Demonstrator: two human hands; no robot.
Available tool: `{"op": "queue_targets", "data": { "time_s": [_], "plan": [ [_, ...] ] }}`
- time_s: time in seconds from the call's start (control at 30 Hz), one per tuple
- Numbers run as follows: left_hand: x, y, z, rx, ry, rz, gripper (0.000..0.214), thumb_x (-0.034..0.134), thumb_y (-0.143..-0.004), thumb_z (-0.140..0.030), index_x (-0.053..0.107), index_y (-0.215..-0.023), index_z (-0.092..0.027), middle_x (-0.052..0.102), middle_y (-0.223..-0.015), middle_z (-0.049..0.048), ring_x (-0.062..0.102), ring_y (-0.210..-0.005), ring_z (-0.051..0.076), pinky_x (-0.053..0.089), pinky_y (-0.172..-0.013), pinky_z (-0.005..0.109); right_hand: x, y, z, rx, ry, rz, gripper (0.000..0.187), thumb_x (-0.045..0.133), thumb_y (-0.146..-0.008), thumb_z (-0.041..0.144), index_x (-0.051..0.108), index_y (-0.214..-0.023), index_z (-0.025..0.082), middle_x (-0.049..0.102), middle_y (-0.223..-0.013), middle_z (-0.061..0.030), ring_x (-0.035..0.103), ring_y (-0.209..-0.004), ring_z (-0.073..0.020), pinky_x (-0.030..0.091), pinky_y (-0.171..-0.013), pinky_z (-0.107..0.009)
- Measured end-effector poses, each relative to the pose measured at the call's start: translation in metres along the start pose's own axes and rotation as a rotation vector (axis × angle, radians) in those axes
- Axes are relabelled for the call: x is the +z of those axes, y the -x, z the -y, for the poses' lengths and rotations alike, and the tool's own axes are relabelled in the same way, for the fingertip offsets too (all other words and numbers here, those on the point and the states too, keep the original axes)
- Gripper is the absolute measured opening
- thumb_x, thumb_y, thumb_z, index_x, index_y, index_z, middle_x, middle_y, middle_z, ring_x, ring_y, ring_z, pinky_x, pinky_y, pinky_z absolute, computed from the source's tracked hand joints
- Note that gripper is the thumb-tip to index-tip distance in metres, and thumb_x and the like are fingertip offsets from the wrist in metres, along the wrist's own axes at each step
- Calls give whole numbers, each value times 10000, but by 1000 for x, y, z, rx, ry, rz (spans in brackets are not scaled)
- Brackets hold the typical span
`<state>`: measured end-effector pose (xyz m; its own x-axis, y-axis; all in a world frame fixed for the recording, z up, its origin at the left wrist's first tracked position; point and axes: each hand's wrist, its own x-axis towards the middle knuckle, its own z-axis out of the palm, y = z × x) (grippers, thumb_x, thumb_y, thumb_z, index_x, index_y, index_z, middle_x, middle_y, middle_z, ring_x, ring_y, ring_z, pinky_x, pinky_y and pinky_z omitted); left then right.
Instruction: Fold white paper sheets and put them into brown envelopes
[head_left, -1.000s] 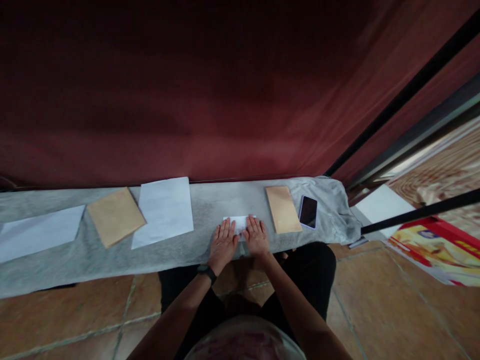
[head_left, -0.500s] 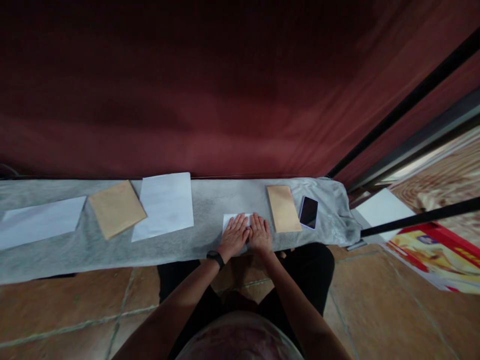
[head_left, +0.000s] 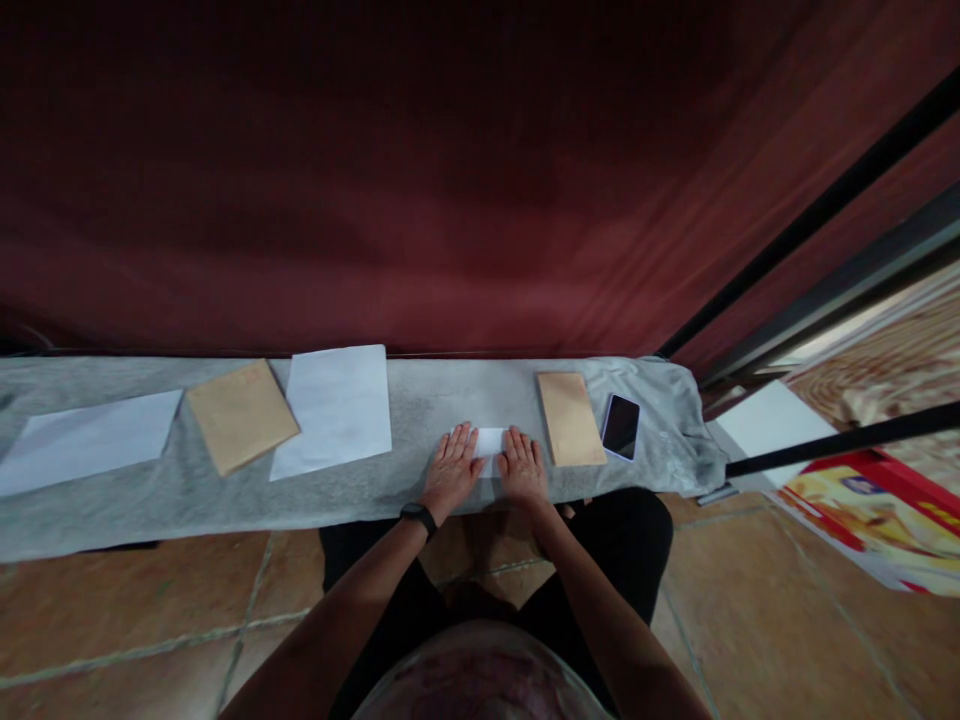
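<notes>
A small folded white paper [head_left: 490,442] lies on the grey cloth-covered bench [head_left: 420,400] in front of me. My left hand [head_left: 451,470] lies flat on its left end, fingers stretched out. My right hand [head_left: 522,467] presses flat on its right end. A strip of the paper shows between the hands. A black band sits on my left wrist.
A tan envelope [head_left: 571,418] and a dark phone [head_left: 620,426] lie right of my hands. To the left lie a white sheet [head_left: 336,408], another tan envelope [head_left: 241,414] and a further white sheet [head_left: 90,440]. A dark red curtain hangs behind the bench.
My hands were side by side over the paper half a second ago. They have slid apart along it, the left going left, and more paper shows between them.
</notes>
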<state>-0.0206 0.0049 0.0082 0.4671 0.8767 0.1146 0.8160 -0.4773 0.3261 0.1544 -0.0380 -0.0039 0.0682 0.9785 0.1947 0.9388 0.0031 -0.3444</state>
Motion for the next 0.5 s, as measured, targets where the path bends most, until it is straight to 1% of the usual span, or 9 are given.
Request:
{"op": "queue_targets", "data": {
  "time_s": [0.13, 0.2, 0.23, 0.27, 0.3, 0.33, 0.37, 0.43, 0.5],
  "plan": [
    [-2, 0, -2, 9, -18, -7, 576, 379, -999, -394, 388, -1527, -164, 300, -1630, 146, 254, -1516, 280, 161, -1242, 478, -10, 6, 5, 12, -98, 30, 500, 417, -997, 232, 467, -1479, 107, 444, -1544, -152, 378, -1447, -289, 221, -1212, -514],
    [-2, 0, -1, 13, -40, -10, 570, 386, -999, -390, 387, -1530, -181, 307, -1628, 143, 261, -1514, 283, 173, -1238, 481, -19, 9, 16, 50, -204, 34, 472, 442, -978, 215, 533, -1429, 109, 486, -1511, -163, 418, -1421, -300, 244, -1204, -533],
    [-2, 0, -1, 12, -54, -11, 569, 391, -999, -389, 386, -1531, -185, 314, -1625, 143, 266, -1512, 284, 181, -1236, 484, -27, 9, 25, 79, -285, 38, 445, 458, -967, 215, 583, -1382, 113, 528, -1475, -171, 455, -1393, -305, 274, -1192, -539],
    [-1, 0, 0, 14, -68, -10, 570, 395, -998, -384, 382, -1532, -185, 318, -1623, 144, 268, -1511, 287, 189, -1234, 488, -38, 9, 35, 101, -388, 52, 405, 471, -964, 228, 639, -1319, 129, 589, -1413, -168, 510, -1345, -298, 328, -1170, -521],
    [-1, 1, 2, 23, -81, -8, 571, 398, -997, -375, 376, -1534, -183, 318, -1624, 143, 268, -1511, 288, 196, -1232, 491, -54, 7, 48, 105, -533, 76, 367, 474, -969, 253, 685, -1252, 155, 663, -1315, -151, 587, -1258, -275, 412, -1120, -477],
    [0, 2, 3, 39, -92, -6, 571, 399, -996, -362, 370, -1537, -182, 315, -1626, 140, 266, -1511, 288, 201, -1232, 491, -75, 6, 61, 87, -717, 103, 353, 462, -987, 289, 701, -1223, 182, 709, -1236, -123, 642, -1173, -247, 480, -1061, -431],
    [1, 2, 4, 58, -100, -6, 570, 396, -997, -352, 363, -1540, -181, 309, -1629, 133, 263, -1512, 287, 205, -1232, 489, -102, 5, 75, 52, -908, 118, 346, 460, -1002, 332, 705, -1210, 205, 731, -1185, -93, 668, -1122, -228, 511, -1026, -401],
    [2, 2, 6, 82, -111, -11, 566, 374, -1006, -352, 356, -1543, -173, 302, -1634, 123, 264, -1511, 289, 211, -1232, 485, -166, 10, 99, -70, -1197, 168, 339, 494, -1012, 409, 686, -1239, 247, 739, -1162, -55, 675, -1101, -213, 522, -1013, -381],
    [3, 2, 5, 66, -121, -14, 563, 348, -1017, -378, 367, -1537, -163, 314, -1628, 127, 283, -1503, 298, 226, -1225, 492, -234, 28, 115, -150, -1315, 215, 362, 488, -1022, 454, 653, -1287, 271, 723, -1190, -52, 644, -1162, -229, 509, -1037, -405]
  ]
}}
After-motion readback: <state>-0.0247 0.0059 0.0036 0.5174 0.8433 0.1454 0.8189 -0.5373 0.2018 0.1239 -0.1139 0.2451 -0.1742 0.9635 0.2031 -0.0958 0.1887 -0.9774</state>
